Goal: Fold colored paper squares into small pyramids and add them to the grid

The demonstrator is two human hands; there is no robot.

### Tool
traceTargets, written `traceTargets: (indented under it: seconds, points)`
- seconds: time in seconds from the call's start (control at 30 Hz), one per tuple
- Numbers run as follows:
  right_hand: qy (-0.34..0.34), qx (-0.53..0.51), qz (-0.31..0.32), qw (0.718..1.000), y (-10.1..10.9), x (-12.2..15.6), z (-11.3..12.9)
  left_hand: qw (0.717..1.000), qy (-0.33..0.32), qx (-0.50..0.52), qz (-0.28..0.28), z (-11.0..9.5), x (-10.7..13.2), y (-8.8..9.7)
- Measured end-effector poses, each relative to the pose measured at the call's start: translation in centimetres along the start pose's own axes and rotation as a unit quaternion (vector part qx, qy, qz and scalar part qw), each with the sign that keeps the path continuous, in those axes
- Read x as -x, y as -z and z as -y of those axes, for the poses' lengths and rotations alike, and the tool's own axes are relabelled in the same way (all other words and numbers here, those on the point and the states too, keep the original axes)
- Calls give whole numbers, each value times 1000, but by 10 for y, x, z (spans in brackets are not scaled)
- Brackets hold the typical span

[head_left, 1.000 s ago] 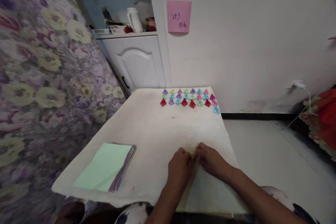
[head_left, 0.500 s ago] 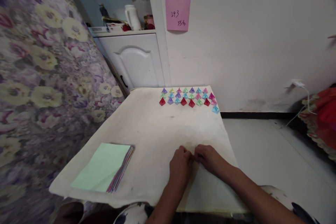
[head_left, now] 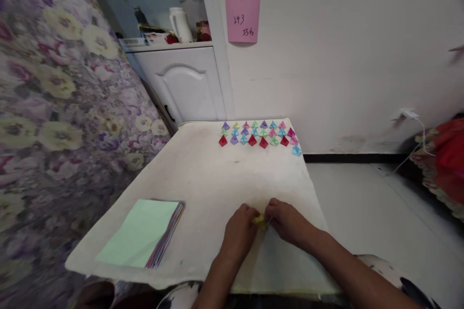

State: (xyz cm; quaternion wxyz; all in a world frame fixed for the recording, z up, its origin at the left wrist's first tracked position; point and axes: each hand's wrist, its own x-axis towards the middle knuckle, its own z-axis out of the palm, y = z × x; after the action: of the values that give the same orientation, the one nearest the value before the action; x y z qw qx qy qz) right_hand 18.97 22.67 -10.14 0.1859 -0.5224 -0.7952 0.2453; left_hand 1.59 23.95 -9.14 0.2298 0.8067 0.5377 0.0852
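Hold the yellow paper (head_left: 258, 220) lightly, directly between the left hand (head_left: 239, 231) and the right hand (head_left: 285, 218), both narrowed to a fingertip pinch on it; for clean folding, align edges first, then press each crease evenly without tugging. Visible portion running roughly from left fingertips toward right fingertips; full long axis and pointing direction impossible to tell, mostly covered by fingers

Table (head_left: 203, 174): paper pc (head_left: 259, 219) btwn L hand (head_left: 239, 231) & R hand (head_left: 288, 219), front R; stack (head_left: 139, 234) front L; folded pcs (head_left: 254, 132) in rows, far R. Behind: cabinet (head_left: 188, 87), wall (head_left: 326, 58) w/ note (head_left: 242, 20). Curtain (head_left: 54, 130) L.
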Motion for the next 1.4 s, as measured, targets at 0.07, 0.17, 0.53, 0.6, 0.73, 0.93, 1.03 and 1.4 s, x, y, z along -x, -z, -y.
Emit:
traceTargets:
  seconds: [0.07, 0.17, 0.53, 0.6, 0.73, 0.93, 1.03, 1.4]
  points:
    - [3, 4, 6, 1000, 0, 0, 0, 1000, 1, -6, 0, 1, -1, 0]
    - [3, 14, 14, 1000, 0, -1, 1, 1000, 11, -19, 1, 0, -2, -1]
    - [-4, 24, 26, 999, 2, -1, 6, 998, 30, -57, 7, -1, -2, -3]
    - [-3, 21, 25, 999, 2, -2, 6, 998, 31, -56, 8, -2, -2, -3]
    - [-6, 14, 22, 1000, 0, -2, 6, 998, 24, -49, 8, -3, -3, -2]
    - [-11, 8, -7, 1000, 4, 3, 8, 1000, 10, -28, 5, -1, 2, 1]
    - [-21, 1, -29, 999, 3, 2, 11, 1000, 12, -17, 3, -1, 4, 2]
    - [-55, -8, -82, 995, -6, -6, 10, 999, 7, 49, 16, 0, 6, 7]
